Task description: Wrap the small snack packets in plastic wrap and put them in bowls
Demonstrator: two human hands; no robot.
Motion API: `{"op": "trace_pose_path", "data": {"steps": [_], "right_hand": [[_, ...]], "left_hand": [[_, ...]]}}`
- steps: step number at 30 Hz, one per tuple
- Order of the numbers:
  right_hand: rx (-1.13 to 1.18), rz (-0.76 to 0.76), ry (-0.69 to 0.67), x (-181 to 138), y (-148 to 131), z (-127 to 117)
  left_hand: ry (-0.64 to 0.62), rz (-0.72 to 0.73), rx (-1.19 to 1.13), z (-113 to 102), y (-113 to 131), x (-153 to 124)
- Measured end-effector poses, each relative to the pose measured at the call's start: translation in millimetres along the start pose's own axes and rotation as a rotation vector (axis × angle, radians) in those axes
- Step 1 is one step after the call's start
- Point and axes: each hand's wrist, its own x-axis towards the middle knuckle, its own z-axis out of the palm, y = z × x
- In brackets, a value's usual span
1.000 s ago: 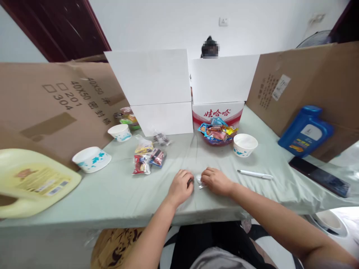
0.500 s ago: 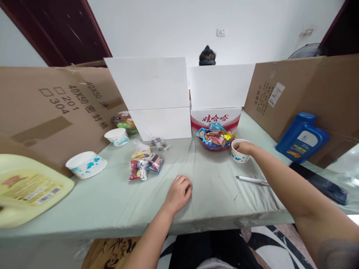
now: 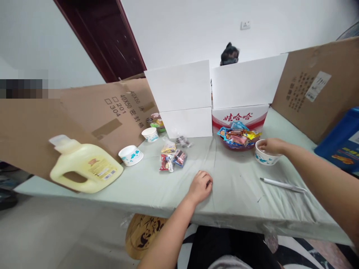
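My left hand (image 3: 201,185) rests on the pale green table cover (image 3: 235,190) near the front edge, its fingers curled into a loose fist around something small and dark that I cannot make out. My right hand (image 3: 270,145) reaches out over the rim of a white paper bowl with blue print (image 3: 263,158). Its fingers are drawn together and dip into the bowl, and whatever they hold is hidden. A red bowl heaped with wrapped sweets (image 3: 238,140) stands just left of that paper bowl.
A white pen (image 3: 282,184) lies right of centre. Small snack bags (image 3: 171,158), two more paper bowls (image 3: 130,155) (image 3: 150,134), a yellow jug (image 3: 84,166) and a blue jug (image 3: 342,142) sit around. White boxes (image 3: 185,101) and cardboard sheets (image 3: 112,112) wall the table. A person's head (image 3: 229,54) shows behind.
My right hand left the spot beside my left hand and went to the paper bowl on the right, where it stays. The camera has swung to the left.
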Motion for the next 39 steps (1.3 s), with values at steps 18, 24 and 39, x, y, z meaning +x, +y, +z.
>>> {"op": "trace_pose_path", "data": {"steps": [18, 24, 39], "right_hand": [[-0.026, -0.156, 0.633, -149.1, 4.4, 128.7], [-0.027, -0.142, 0.6, -152.4, 0.4, 124.8], [0.054, -0.108, 0.57, -153.6, -15.0, 115.2]], "left_hand": [[0.151, -0.687, 0.624, -88.5, -64.3, 59.6], [-0.055, -0.513, 0.462, -60.6, -34.0, 63.3], [0.031, 0.158, -0.188, 27.9, 36.9, 18.4]]}}
